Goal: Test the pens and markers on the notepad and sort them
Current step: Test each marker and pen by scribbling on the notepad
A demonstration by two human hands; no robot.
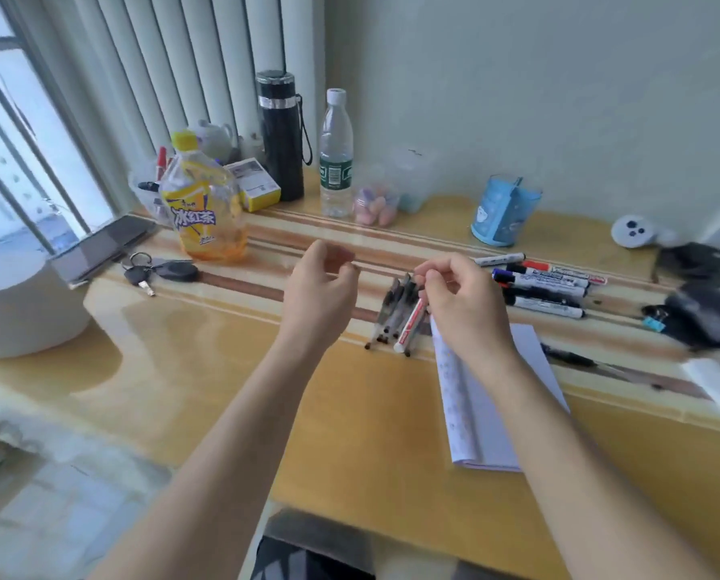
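My right hand (458,303) pinches the upper end of a red and white marker (412,325), whose lower end points toward me. The marker is right beside a small cluster of dark gel pens (389,313) lying on the desk. My left hand (322,286) hovers to the left of the pens with its fingers loosely curled and nothing visible in them. The white notepad (488,416) lies open under my right wrist. A row of several markers (546,286) lies to the right of my right hand, and a black pen (567,358) lies past the notepad.
At the back of the yellow desk (207,370) stand an iced-tea bottle (203,203), a black flask (281,136), a water bottle (336,157) and a blue pen holder (502,211). Keys (157,272) and a white roll (23,303) are at the left. Black items (709,316) are at the right.
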